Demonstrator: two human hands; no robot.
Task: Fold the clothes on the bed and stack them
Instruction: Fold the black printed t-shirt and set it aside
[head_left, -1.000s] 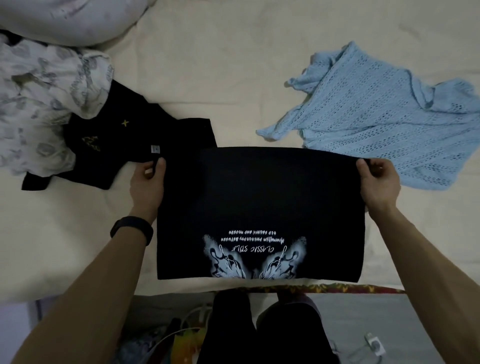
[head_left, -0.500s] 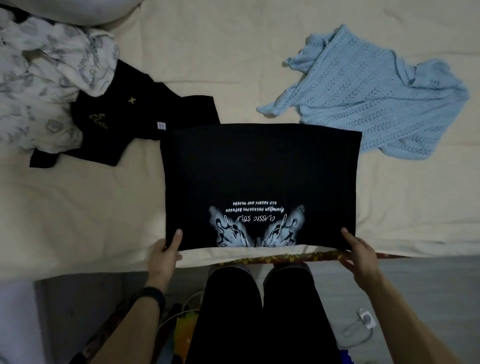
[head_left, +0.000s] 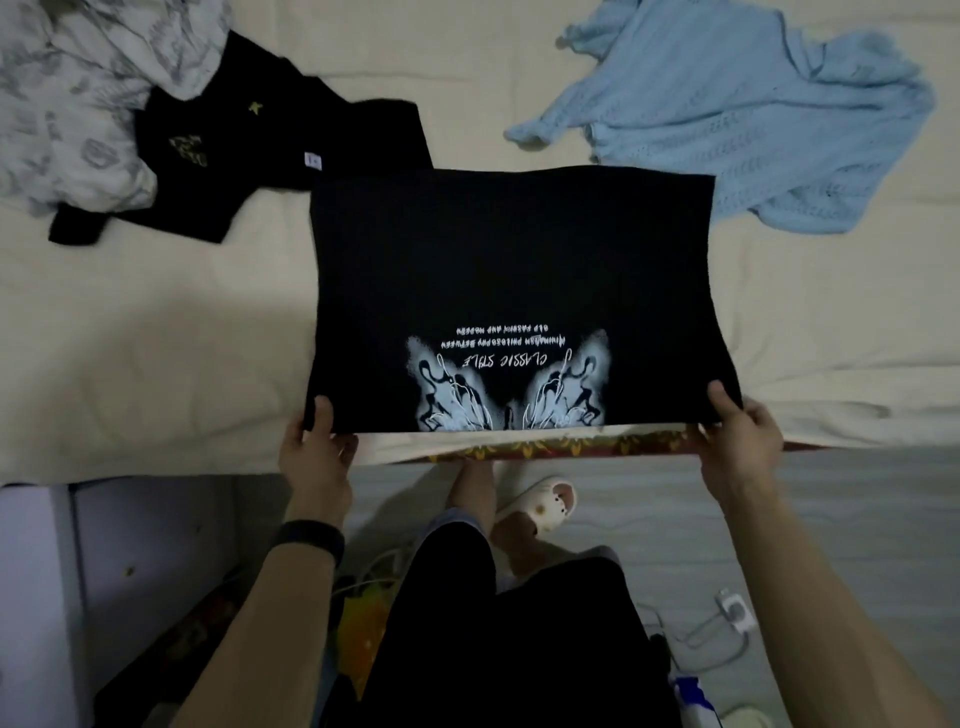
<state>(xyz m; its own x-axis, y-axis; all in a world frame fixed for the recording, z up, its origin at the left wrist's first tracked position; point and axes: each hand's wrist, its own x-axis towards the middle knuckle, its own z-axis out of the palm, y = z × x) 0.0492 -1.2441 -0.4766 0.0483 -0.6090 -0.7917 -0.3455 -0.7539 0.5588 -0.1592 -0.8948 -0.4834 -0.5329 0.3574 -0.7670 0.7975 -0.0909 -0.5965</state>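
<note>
Cream bed (head_left: 156, 338), near edge: black printed T-shirt (head_left: 509, 270) lies flat as a rectangle, left hand (head_left: 311, 447) and right hand (head_left: 737, 441) now moved from its far corners to pinch its near corners, probably readying another fold; blue knit (head_left: 753, 119) awaits unfolded.

Cannot see most fingers of left hand (head_left: 317, 457) or right hand (head_left: 743, 441): tucked beneath near corners of black T-shirt (head_left: 514, 270), thumbs on top. Cannot read smaller print lines there: upside down, tiny. Cannot read label (head_left: 313, 161) on second black garment (head_left: 270, 171), partly buried under patterned white garment (head_left: 78, 104), itself cut off at far-left corner of bed (head_left: 156, 338). Cannot see all of blue knit top (head_left: 753, 114): cropped by top edge.
</note>
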